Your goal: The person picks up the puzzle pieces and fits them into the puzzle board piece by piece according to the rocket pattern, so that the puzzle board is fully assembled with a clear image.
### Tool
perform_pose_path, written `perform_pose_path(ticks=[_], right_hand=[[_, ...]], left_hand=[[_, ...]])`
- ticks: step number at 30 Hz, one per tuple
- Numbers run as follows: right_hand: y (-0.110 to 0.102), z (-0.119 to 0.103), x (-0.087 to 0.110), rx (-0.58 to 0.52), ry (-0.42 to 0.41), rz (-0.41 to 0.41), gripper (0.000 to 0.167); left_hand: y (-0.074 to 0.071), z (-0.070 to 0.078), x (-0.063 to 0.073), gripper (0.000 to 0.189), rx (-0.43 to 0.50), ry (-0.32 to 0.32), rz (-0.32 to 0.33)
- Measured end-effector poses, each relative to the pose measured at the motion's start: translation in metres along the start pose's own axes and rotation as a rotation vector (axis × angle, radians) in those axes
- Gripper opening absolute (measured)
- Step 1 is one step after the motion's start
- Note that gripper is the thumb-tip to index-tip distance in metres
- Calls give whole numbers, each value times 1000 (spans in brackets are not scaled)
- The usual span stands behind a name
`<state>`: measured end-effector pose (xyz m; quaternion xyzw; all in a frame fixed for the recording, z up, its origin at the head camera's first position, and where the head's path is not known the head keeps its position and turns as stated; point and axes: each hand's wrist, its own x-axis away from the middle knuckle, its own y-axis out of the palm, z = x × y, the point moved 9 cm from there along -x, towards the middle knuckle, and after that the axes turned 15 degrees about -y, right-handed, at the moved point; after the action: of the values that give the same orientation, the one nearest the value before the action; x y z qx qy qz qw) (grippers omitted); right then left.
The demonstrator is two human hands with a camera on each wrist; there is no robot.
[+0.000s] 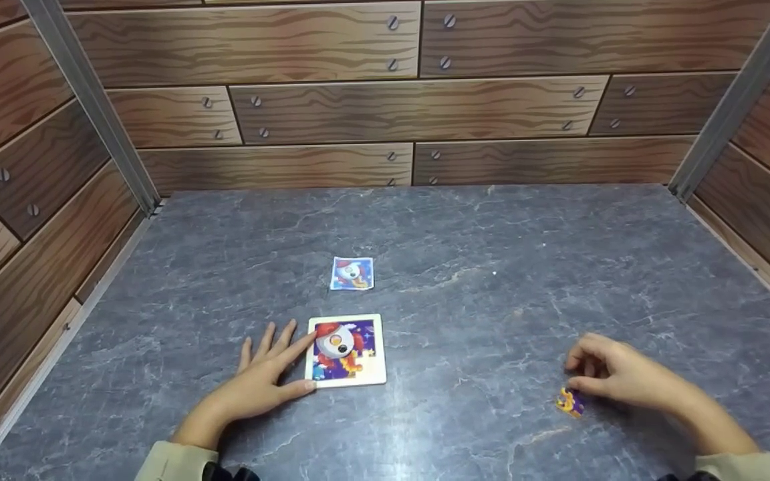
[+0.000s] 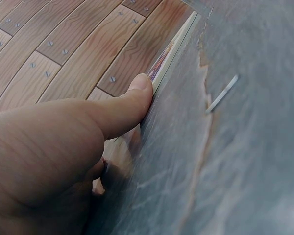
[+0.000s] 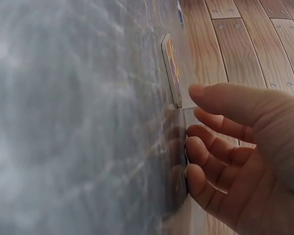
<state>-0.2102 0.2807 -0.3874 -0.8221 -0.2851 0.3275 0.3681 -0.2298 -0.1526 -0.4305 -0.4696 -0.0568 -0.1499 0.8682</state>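
A square jigsaw puzzle (image 1: 379, 374) with a cream frame and a rocket picture lies on the table; a bare cream patch shows at its lower right. My left hand (image 1: 259, 378) is spread at its left side, index fingertip over the picture's edge and thumb against the lower left corner. In the left wrist view, the thumb (image 2: 130, 105) meets the frame's edge. Farther right lies a small purple and orange puzzle piece (image 1: 570, 403). My right hand (image 1: 615, 371) hovers beside it, fingers loosely bent and holding nothing. The right wrist view has the thumb tip a little apart from the piece (image 3: 172, 73).
A small picture card (image 1: 352, 273) with the same rocket lies behind the puzzle. The grey marbled table (image 1: 465, 314) is walled by wood-print panels (image 1: 331, 110) at the back and on both sides, with metal posts (image 1: 712, 93) at the back corners.
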Motion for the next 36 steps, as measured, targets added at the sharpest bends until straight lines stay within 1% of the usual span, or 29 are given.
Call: perform_pose_path(ticks=[4, 8, 12, 16, 20, 26, 30, 36], right_hand=[[1, -3, 5, -19, -14, 2, 21], [4, -7, 8, -32, -2, -33, 29], [6, -8, 9, 18, 29, -80, 37], [8, -11, 9, 70, 37, -100, 40], [10, -12, 8, 80, 49, -109, 35], [8, -15, 6, 87, -14, -76, 26], [9, -16, 4, 75, -37, -77, 25], [7, -17, 0, 75, -33, -61, 26]], left_hand=[[0, 0, 0, 75, -7, -7, -1], [-1, -1, 0, 75, -13, -11, 4], [-1, -1, 0, 75, -12, -10, 6], [1, -1, 0, 76, -9, -6, 5], [0, -1, 0, 76, -6, 0, 6], [0, 0, 0, 75, -2, -1, 5], [0, 0, 0, 75, -6, -4, 7], [0, -1, -1, 76, -20, -8, 8]])
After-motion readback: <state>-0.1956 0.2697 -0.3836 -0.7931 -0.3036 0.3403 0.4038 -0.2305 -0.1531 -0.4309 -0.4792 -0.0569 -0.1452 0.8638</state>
